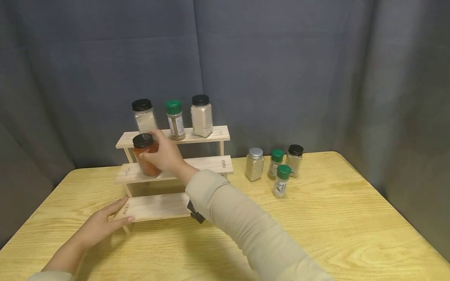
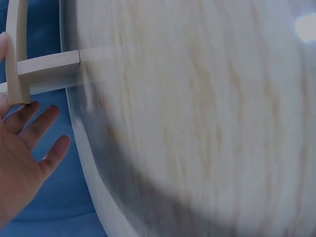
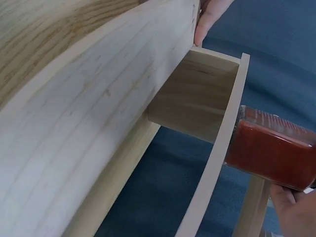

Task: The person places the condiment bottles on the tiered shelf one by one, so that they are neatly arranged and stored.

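In the head view the right hand (image 1: 166,154) pinches a red jar (image 1: 147,167) below its black lid, thumb and fingers on opposite sides. Under that grip is the middle shelf (image 1: 198,164); beyond it, on the top shelf (image 1: 219,132), stand three containers, and well to its right four more stand on the table (image 1: 316,218). Nearer the person, the left hand (image 1: 100,225) touches the end of the bottom shelf (image 1: 156,207). To seat the jar well, I would keep it upright, let its base sit flat behind the front edge, and release without brushing the jar behind.

The left wrist view lacks the jar but shows what the head view hides: the left hand's loosely spread fingers, some against the wood.

The right wrist view looks from below the grip, showing the jar's base close against the shelf plank; whether it bears full weight I cannot tell.
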The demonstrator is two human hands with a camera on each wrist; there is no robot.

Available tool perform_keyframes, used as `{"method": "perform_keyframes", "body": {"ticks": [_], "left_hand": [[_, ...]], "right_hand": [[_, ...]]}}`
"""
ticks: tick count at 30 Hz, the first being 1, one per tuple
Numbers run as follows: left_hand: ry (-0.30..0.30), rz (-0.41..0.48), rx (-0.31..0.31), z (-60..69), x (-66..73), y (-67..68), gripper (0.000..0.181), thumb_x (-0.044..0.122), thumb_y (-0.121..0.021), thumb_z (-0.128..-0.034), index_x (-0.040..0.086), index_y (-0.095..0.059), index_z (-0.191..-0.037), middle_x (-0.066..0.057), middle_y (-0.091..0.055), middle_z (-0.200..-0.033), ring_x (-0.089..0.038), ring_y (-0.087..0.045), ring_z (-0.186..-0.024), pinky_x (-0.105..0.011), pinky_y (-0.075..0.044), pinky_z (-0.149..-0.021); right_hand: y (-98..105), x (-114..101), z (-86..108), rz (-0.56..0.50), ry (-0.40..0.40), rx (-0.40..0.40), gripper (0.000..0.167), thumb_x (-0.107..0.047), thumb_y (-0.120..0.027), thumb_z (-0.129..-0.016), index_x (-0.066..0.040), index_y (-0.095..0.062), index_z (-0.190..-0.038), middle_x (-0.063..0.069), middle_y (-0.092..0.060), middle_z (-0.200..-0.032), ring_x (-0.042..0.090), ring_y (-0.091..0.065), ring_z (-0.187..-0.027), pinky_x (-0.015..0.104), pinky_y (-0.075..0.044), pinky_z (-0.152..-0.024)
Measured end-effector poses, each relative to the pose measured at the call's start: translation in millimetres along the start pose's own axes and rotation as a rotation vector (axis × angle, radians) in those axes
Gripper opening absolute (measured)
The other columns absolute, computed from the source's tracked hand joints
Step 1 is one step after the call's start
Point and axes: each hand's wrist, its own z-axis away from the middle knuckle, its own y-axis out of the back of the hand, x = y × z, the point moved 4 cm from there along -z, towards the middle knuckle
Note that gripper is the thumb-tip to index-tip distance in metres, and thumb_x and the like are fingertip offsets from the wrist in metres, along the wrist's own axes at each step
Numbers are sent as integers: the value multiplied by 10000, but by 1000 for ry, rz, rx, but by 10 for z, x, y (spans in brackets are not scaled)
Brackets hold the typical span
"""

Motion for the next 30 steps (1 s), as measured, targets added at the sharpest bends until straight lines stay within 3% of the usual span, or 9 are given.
{"method": "perform_keyframes", "body": {"ticks": [12,20,30], "left_hand": [[-19,1,-2,-5,48,13,728,464,-505,-826,54,-236,-1365,-281,-234,-1337,-509,-242,-1148,-632,-260,-831],[-26,6,12,-30,39,-11,724,464,-513,-822,52,-255,-1359,-275,-249,-1334,-501,-250,-1151,-622,-263,-841],[-5,-11,4,11,42,21,720,468,-497,-829,54,-247,-1362,-284,-250,-1329,-513,-253,-1140,-627,-276,-822]], "right_hand": [[279,64,92,-41,-102,-58,657,-269,-676,-751,-116,-339,-1294,101,-501,-1173,180,-488,-1047,260,-431,-799],[555,112,268,-104,-119,-57,650,-294,-665,-758,-129,-343,-1298,75,-481,-1211,173,-447,-1097,285,-426,-818],[882,323,522,-174,-159,-34,644,-291,-664,-760,-116,-353,-1296,92,-464,-1211,184,-441,-1088,327,-395,-860]]}}
